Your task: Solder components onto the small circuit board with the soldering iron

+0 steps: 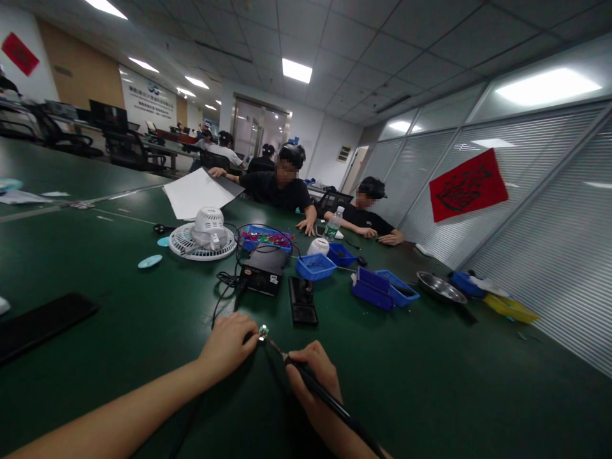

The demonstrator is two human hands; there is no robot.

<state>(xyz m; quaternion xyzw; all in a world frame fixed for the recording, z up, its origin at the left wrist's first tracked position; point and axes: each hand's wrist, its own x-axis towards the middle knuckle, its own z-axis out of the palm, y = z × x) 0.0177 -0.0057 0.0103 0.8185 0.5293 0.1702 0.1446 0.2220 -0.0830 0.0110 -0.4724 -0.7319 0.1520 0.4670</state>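
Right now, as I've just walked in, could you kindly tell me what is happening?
The person's right grip holds a soldering iron, its tip at or near a small green board; contact is unclear. The left grip is at the board's left edge. A black box stands beyond them on the green table. Across it, a co-worker's hand is at white paper.

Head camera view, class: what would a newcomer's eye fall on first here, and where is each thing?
Probably first the bright red sheet with dark lettering, in front of the blinds at right. Next, the white fan part, left of centre on the green table. Then, low in the centre, the right hand gripping a black pen-shaped tool, its tip directed at a tiny circuit board by the left hand.
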